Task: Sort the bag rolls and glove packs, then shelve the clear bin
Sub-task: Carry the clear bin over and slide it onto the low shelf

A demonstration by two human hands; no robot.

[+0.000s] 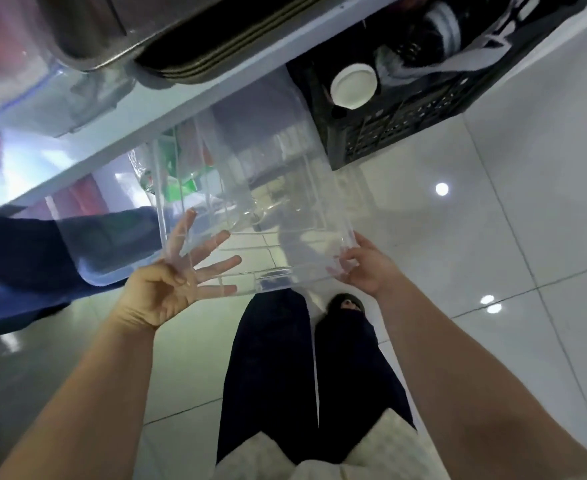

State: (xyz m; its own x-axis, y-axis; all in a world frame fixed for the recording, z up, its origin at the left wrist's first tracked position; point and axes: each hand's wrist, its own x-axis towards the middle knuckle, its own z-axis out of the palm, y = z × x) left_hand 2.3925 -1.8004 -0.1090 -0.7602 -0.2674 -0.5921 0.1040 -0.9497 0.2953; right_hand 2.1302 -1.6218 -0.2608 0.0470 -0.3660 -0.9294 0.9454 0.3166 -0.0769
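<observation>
My left hand [177, 282] is spread wide, fingers straight and fanned, pressed flat against the near left corner of the clear bin [278, 188]. My right hand [361, 268] grips the opposite near corner, its fingers curled over the wall there and the thumb along the outside. The near end of the bin lies between my two hands, and I see my left fingertips through its plastic.

From my grip the bin stretches straight away from me, tilted, with its far end beneath the edge of the white shelf [215, 81]. It looks empty, though glare and blur on the walls make this hard to confirm. Something green [181, 181] shows through the wall just beyond my left hand; I cannot tell what it is.

Beyond my right hand, beside the bin's far right side, a black lattice crate [389, 133] stands on the tiled floor [492, 237]. It holds a round white lid [353, 85] and some dark things that I cannot make out.

Outside my left hand, a second translucent container [87, 268] lies close against the bin, with dark blue material [15, 258] showing behind and through it.

Above the shelf edge, further away from my hands, there is a stack of metal trays [215, 46]. Below my grip are my legs in dark trousers [267, 375] and one shoe [347, 303].
</observation>
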